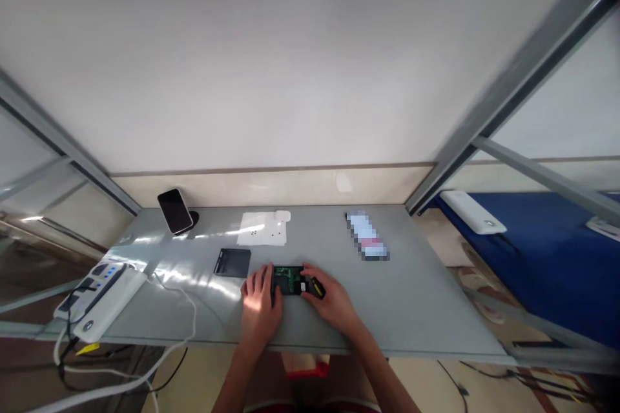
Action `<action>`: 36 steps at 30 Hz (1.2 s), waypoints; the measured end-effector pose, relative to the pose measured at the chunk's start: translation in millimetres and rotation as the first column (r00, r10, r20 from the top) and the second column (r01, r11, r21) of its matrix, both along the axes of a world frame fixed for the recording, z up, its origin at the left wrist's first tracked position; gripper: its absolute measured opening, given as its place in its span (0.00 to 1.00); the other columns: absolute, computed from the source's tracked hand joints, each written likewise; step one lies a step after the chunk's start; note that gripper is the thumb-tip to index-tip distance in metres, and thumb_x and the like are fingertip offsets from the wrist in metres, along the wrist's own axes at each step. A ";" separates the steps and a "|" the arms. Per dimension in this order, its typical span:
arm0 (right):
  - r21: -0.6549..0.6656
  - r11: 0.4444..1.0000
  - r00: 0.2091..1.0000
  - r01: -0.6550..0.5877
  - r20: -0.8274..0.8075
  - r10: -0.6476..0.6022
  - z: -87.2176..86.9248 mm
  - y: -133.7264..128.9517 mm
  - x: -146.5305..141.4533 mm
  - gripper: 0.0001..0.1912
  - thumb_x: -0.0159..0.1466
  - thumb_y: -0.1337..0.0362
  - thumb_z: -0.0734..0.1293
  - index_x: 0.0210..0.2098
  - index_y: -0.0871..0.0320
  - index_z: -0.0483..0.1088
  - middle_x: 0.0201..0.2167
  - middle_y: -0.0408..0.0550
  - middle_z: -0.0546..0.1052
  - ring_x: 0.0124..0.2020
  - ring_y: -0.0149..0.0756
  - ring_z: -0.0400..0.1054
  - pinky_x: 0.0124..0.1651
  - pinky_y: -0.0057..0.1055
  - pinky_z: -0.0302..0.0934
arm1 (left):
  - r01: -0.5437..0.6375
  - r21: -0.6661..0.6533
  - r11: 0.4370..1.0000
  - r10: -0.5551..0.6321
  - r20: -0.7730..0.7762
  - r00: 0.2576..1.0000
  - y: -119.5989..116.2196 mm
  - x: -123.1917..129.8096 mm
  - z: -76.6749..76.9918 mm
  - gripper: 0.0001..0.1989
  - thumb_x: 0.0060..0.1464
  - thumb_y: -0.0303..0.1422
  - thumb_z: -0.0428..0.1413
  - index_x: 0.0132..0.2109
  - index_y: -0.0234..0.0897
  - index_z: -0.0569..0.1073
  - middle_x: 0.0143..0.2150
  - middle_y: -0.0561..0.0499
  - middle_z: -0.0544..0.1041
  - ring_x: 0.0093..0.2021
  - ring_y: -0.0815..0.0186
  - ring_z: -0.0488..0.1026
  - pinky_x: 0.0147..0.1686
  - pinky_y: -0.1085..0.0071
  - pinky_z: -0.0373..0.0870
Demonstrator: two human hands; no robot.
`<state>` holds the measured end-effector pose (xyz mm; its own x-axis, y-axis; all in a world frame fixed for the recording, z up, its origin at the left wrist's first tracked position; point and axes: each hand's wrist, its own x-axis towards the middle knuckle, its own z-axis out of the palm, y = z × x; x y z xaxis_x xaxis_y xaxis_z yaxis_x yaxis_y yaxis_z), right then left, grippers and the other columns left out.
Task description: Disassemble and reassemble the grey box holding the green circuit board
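A black device with a green circuit board [289, 279] lies in front of me near the table's front edge. My left hand [260, 303] grips its left end, fingers over the edge and thumb along the near side. At its right end is my right hand [330, 300], fingertips on the device, with a black and yellow tool [317, 288] held in the palm. An open dark tray-like casing [234, 262] rests just left of the device. Behind it lies a white sheet [263, 230] with several small dark screws on it.
A phone-like device [175, 211] leans on a stand at the back left. Another phone [367, 236], pixelated, lies at the right. A power strip [90, 287], a white box [110, 305] and cables crowd the left edge. Metal posts flank the grey table [407, 297].
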<state>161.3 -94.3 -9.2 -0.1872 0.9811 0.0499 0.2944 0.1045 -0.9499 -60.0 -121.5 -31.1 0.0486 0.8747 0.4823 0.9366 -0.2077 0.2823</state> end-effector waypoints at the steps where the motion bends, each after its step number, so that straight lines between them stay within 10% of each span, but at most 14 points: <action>1: -0.009 1.000 0.998 0.026 -0.064 -0.027 0.1 -0.4 -0.4 0.23 0.56 0.64 0.75 0.52 0.47 0.79 0.64 0.47 0.77 0.63 0.51 0.72 0.70 0.51 0.60 | -0.003 0.001 1.000 0.003 0.003 1.000 0.1 0.3 0.4 0.24 0.67 0.29 0.53 0.69 0.35 0.68 0.62 0.37 0.77 0.58 0.48 0.74 0.58 0.51 0.68; 11: -0.271 0.936 0.694 0.226 -0.630 -0.350 -13.4 20.3 34.1 0.12 0.62 0.52 0.70 0.42 0.49 0.73 0.31 0.41 0.75 0.24 0.34 0.64 0.30 0.32 0.64 | 0.009 -0.049 0.999 -0.006 0.055 0.998 -5.1 -0.6 5.9 0.27 0.67 0.28 0.51 0.71 0.37 0.66 0.64 0.39 0.76 0.60 0.49 0.72 0.61 0.51 0.67; 16: -0.342 0.915 0.551 0.212 -0.731 -0.402 -18.7 31.2 41.2 0.17 0.52 0.59 0.76 0.40 0.47 0.72 0.32 0.40 0.75 0.29 0.35 0.72 0.37 0.36 0.70 | 0.056 -0.115 0.992 -0.045 0.090 0.995 -7.6 -5.7 7.7 0.37 0.58 0.22 0.50 0.74 0.41 0.60 0.70 0.45 0.72 0.62 0.52 0.70 0.64 0.52 0.66; 27: -0.283 0.908 0.683 0.308 -0.599 -0.418 -12.9 101.5 -16.5 0.26 0.49 0.46 0.83 0.36 0.54 0.73 0.38 0.47 0.81 0.43 0.46 0.79 0.48 0.47 0.78 | 0.045 -0.082 0.996 -0.035 0.111 0.993 -7.2 -1.5 10.7 0.42 0.52 0.21 0.53 0.74 0.43 0.61 0.64 0.46 0.78 0.58 0.50 0.73 0.61 0.49 0.69; 36: -0.140 0.890 0.768 0.435 -0.459 -0.447 -21.4 92.7 -20.5 0.26 0.53 0.43 0.79 0.38 0.53 0.70 0.43 0.52 0.82 0.44 0.46 0.78 0.54 0.49 0.74 | 0.062 -0.069 0.996 -0.054 0.118 0.992 -6.5 -3.1 8.1 0.40 0.52 0.21 0.53 0.72 0.42 0.62 0.66 0.46 0.77 0.58 0.49 0.73 0.61 0.49 0.69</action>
